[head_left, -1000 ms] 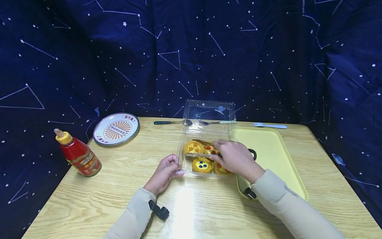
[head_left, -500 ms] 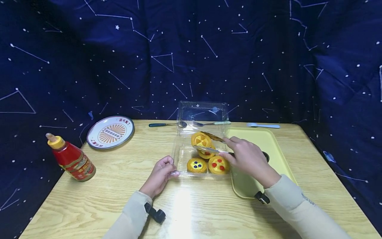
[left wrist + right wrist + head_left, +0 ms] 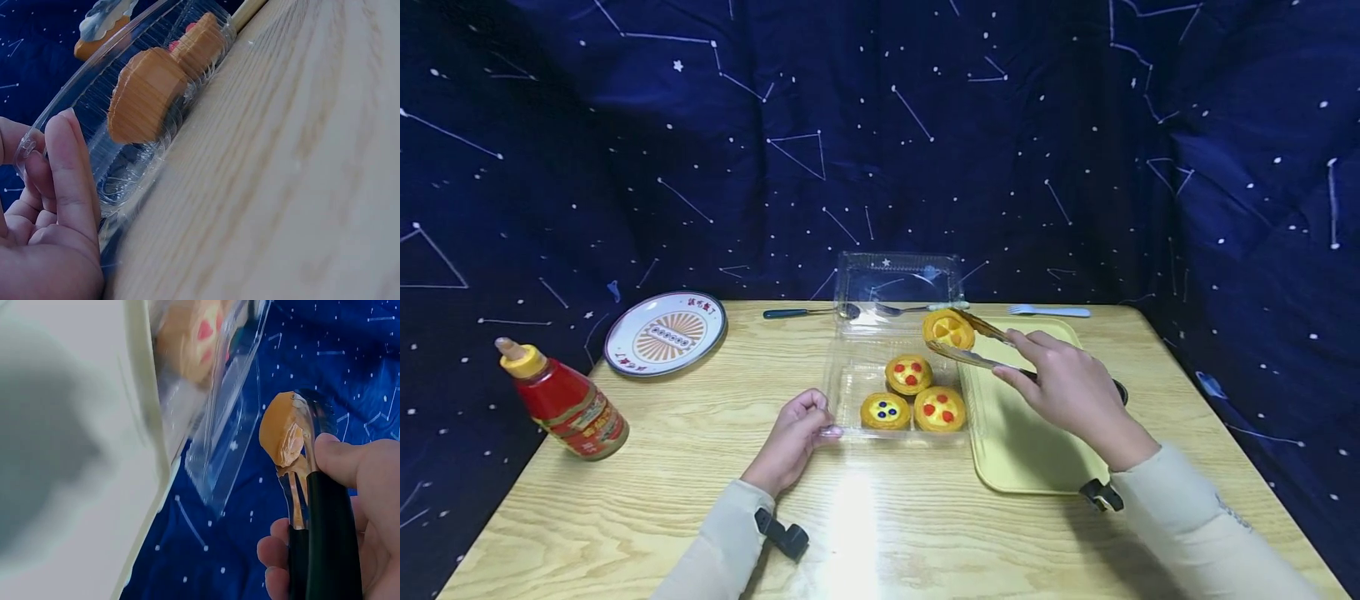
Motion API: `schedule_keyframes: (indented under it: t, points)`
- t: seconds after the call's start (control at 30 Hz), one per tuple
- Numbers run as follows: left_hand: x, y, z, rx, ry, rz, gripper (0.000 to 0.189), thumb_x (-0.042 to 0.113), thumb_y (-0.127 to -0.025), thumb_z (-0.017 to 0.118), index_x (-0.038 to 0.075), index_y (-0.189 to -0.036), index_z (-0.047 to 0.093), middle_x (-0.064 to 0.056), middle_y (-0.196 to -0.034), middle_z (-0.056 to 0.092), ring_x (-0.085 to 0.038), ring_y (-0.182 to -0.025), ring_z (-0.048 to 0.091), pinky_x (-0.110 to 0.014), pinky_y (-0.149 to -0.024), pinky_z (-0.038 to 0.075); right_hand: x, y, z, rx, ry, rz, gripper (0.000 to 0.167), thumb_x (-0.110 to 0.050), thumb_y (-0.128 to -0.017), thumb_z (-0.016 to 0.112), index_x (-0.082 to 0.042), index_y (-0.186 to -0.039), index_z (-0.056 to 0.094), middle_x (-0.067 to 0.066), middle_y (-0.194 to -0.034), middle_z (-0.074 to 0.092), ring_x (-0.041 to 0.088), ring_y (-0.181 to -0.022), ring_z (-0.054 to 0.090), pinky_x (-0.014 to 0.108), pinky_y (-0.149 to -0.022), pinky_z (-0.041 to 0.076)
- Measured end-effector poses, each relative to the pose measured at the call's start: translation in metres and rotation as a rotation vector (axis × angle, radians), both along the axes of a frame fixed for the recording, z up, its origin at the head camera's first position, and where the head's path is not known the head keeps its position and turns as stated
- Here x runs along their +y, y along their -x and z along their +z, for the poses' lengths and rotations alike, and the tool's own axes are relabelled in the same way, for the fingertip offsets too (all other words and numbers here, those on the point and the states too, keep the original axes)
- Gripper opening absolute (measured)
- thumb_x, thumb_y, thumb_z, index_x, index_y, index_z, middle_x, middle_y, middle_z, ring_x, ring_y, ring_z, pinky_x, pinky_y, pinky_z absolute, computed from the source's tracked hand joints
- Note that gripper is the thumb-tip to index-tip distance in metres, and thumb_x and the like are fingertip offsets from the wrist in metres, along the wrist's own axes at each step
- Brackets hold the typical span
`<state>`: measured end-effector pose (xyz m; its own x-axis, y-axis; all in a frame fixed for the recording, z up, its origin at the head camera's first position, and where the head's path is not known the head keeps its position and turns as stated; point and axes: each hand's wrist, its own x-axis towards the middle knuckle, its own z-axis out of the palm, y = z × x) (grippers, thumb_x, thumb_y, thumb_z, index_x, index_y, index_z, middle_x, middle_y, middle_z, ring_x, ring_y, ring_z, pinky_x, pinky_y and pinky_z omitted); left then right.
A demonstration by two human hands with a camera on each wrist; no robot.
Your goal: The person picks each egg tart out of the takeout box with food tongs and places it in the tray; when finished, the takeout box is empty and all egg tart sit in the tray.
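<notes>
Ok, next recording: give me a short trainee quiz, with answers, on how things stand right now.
1. Which hand grips the tongs?
2. True or false: three tarts sit in the clear container.
3. What tops the tart held in the tongs?
A) Blue dots
B) Red pieces
C) Orange wedges

Key:
1. The right hand.
2. True.
3. C.

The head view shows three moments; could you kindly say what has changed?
The right hand, using tongs, has lifted the orange-topped tart from the clear container and moved it right, toward the yellow tray. The left hand still holds the container's edge; the other three tarts stayed inside.
</notes>
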<state>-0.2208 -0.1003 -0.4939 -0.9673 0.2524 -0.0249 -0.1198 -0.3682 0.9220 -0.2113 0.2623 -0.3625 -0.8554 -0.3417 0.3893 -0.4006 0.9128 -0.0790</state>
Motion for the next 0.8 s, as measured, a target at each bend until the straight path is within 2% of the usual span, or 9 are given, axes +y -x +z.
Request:
schedule_keyframes:
  t: [0.2, 0.37, 0.5, 0.67, 0.8]
  points:
    - [0.0, 0.0, 0.002, 0.006, 0.006, 0.011, 0.015, -0.007, -0.083, 0.048, 0.007, -0.081, 0.043, 0.001, -0.069, 0.044, -0.013, -0.065, 0.061, -0.022, -0.063, 0.058, 0.023, 0.001, 0.005, -0.001, -0.005, -0.058, 0.054, -0.044, -0.092, 0.066, -0.009, -0.132, 0.06, 0.014, -0.111, 0.066, 0.043, -0.081, 0.065, 0.057, -0.05, 0.05]
    - [0.001, -0.001, 0.003, 0.001, 0.005, 0.027, 0.016, -0.008, -0.083, 0.048, 0.007, -0.08, 0.042, 0.001, -0.067, 0.043, -0.013, -0.064, 0.061, -0.021, -0.061, 0.057, 0.041, 0.006, 0.005, -0.047, -0.009, -0.112, 0.056, -0.048, -0.093, 0.062, -0.01, -0.135, 0.059, 0.017, -0.12, 0.063, 0.048, -0.086, 0.064, 0.06, -0.051, 0.049]
    - [0.0, -0.001, 0.003, -0.001, 0.01, 0.041, 0.016, -0.008, -0.082, 0.047, 0.006, -0.079, 0.042, 0.001, -0.066, 0.043, -0.013, -0.063, 0.06, -0.022, -0.061, 0.057, 0.051, 0.013, 0.0, -0.084, -0.002, -0.135, 0.058, -0.049, -0.094, 0.06, -0.009, -0.135, 0.057, 0.019, -0.124, 0.061, 0.051, -0.093, 0.062, 0.063, -0.057, 0.049]
    - [0.001, 0.0, 0.003, 0.0, 0.026, 0.055, 0.016, -0.008, -0.082, 0.046, 0.006, -0.078, 0.042, 0.001, -0.067, 0.042, -0.013, -0.063, 0.06, -0.022, -0.061, 0.057, 0.06, 0.023, -0.011, -0.124, -0.017, -0.155, 0.055, -0.051, -0.094, 0.06, -0.009, -0.131, 0.059, 0.016, -0.111, 0.063, 0.049, -0.087, 0.062, 0.061, -0.054, 0.049]
    - [0.003, 0.0, 0.004, 0.004, 0.033, 0.062, 0.016, -0.009, -0.082, 0.046, 0.006, -0.077, 0.043, 0.0, -0.07, 0.042, -0.013, -0.064, 0.06, -0.021, -0.061, 0.057, 0.064, 0.032, -0.021, -0.159, -0.043, -0.164, 0.056, -0.051, -0.094, 0.059, -0.008, -0.13, 0.058, 0.018, -0.112, 0.063, 0.049, -0.089, 0.062, 0.063, -0.058, 0.05]
